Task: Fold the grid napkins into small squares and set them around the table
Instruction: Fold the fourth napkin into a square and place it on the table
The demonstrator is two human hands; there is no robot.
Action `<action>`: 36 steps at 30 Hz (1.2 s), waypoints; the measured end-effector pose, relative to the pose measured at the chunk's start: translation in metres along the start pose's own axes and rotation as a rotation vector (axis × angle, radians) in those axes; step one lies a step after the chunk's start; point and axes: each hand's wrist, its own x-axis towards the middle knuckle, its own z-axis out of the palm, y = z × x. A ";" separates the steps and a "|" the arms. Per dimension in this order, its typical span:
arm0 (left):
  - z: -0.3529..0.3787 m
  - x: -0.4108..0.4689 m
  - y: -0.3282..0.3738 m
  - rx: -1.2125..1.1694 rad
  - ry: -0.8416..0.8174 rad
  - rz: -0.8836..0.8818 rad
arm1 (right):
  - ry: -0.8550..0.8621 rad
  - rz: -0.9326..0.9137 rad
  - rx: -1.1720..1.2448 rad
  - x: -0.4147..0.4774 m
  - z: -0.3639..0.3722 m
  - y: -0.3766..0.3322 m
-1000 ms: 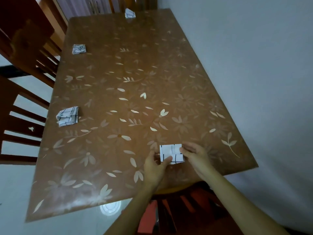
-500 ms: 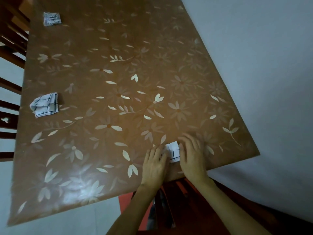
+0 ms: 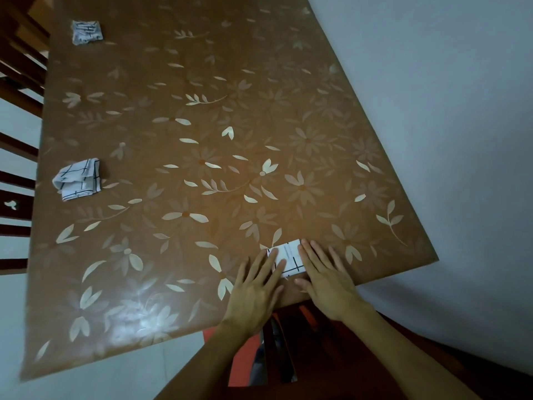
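On the brown flower-patterned worktop (image 3: 202, 96), a small folded white grid-lined napkin (image 3: 290, 256) lies at the near edge, right of centre. The left grip (image 3: 255, 287) rests flat on its left part and the right grip (image 3: 326, 281) on its right. A second folded grid napkin (image 3: 78, 179) sits by the left edge, midway back. A third folded grid napkin (image 3: 86, 31) lies behind it. Dark wooden slatted chairs (image 3: 17, 67) stand beyond the left edge.

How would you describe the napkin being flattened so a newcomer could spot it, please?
Start at the brown flower-patterned table and follow its near edge rightward. The grid napkin lies there, pressed flat under the left hand and the right hand. The two other napkins lie untouched along the left edge.
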 end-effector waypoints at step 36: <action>0.008 -0.013 0.021 -0.148 0.158 -0.052 | 0.306 0.316 0.375 -0.028 -0.010 -0.045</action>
